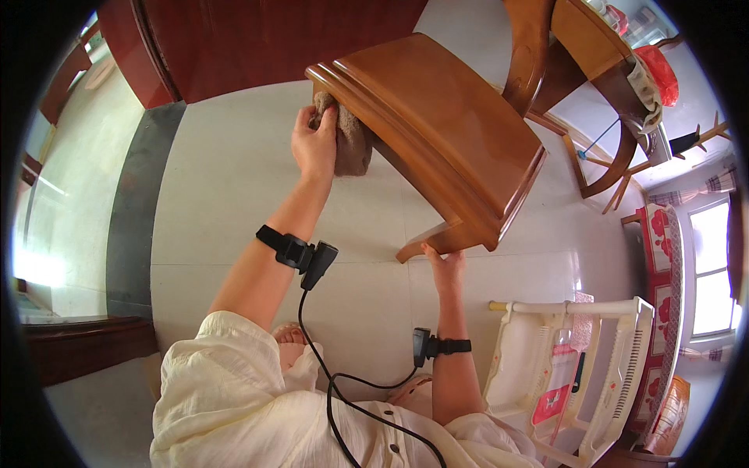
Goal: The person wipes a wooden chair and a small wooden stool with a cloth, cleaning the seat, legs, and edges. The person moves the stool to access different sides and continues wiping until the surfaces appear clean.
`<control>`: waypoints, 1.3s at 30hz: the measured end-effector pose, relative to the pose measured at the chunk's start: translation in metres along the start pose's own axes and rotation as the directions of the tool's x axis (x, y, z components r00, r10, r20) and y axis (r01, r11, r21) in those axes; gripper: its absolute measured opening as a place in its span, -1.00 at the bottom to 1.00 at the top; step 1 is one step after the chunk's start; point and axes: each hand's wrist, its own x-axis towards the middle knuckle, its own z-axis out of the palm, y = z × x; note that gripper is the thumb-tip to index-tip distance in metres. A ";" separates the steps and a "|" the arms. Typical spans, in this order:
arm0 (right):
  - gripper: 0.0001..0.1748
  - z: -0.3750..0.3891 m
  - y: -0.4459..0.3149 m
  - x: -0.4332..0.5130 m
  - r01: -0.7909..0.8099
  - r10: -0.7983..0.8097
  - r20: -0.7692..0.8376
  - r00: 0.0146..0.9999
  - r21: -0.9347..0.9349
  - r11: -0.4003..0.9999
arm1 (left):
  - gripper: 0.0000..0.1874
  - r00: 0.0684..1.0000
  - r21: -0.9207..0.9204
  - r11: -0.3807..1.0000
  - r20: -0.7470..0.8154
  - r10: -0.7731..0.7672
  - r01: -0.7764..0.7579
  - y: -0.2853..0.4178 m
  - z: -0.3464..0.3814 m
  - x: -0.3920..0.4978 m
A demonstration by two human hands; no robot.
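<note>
A glossy brown wooden seat point(445, 128) with moulded edges hangs tilted in front of me, its broad top facing up. One short curved leg point(418, 245) shows under its near corner. My left hand point(313, 140) pinches a brown terry cloth point(353, 140) against the seat's far left edge, and the cloth dangles below my fingers. At the near corner, my right hand point(447, 272) grips the wood from below, beside the leg. The fingers of that hand are partly hidden behind the wood. Both forearms wear black straps with small devices, joined to a black cable point(333, 386).
Dark red panels point(263, 47) stand beyond the pale tiled floor point(234, 205). A curved wooden support point(529, 52) rises behind the seat. On the right are a white plastic rack point(585, 310) holding a pink fly swatter point(582, 327) and a red-patterned cloth cover point(661, 263).
</note>
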 end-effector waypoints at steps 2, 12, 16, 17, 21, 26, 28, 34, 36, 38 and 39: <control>-0.35 -0.001 0.001 0.002 0.001 0.000 0.031 1.000 -0.040 0.999 | -0.57 0.998 0.073 0.997 0.060 -0.005 0.000 -0.001 0.004 0.002; -0.22 0.006 0.011 0.011 0.179 -0.180 -0.009 0.984 -0.072 0.981 | -0.55 0.797 0.118 0.983 0.603 0.041 -0.139 -0.006 0.030 -0.100; -0.23 0.008 0.009 0.012 0.168 -0.170 -0.029 0.985 -0.053 0.984 | -0.54 0.687 0.255 0.890 0.722 0.085 -0.378 0.015 0.025 -0.132; -0.23 0.009 0.010 0.013 0.141 -0.145 -0.036 0.989 -0.091 0.986 | -0.53 0.664 0.247 0.886 0.742 0.089 -0.394 0.019 0.024 -0.128; -0.26 0.008 0.029 0.020 0.175 -0.176 -0.030 0.984 -0.034 0.984 | -0.53 0.505 0.227 0.895 0.863 -0.002 -0.385 0.013 0.011 -0.098; -0.47 -0.033 0.060 0.044 0.108 -0.122 0.064 0.991 0.184 0.977 | -0.53 0.278 0.277 0.936 0.901 -0.332 0.219 -0.019 -0.027 -0.067; -0.59 -0.069 0.068 0.054 -0.123 0.055 0.178 0.982 0.396 0.910 | -0.56 0.291 0.248 0.905 0.889 -0.354 0.345 -0.028 -0.045 -0.056; -0.44 -0.140 0.080 0.081 -0.204 0.156 0.208 0.966 0.231 0.951 | -0.61 0.546 -0.022 0.899 0.801 -0.245 0.437 -0.012 -0.053 -0.038; -0.43 -0.146 0.084 0.079 -0.163 0.121 0.183 0.976 0.239 0.957 | -0.66 0.664 -0.134 0.940 0.739 -0.117 0.315 -0.001 -0.043 -0.042; -0.49 -0.146 0.088 0.076 -0.165 0.129 0.147 0.981 0.262 0.951 | -0.67 0.766 -0.179 0.965 0.642 -0.033 0.193 0.006 -0.023 -0.050; -0.55 -0.145 0.090 0.075 -0.170 0.134 0.136 0.982 0.293 0.941 | -0.68 0.804 -0.244 0.964 0.591 0.060 0.107 0.007 -0.013 -0.052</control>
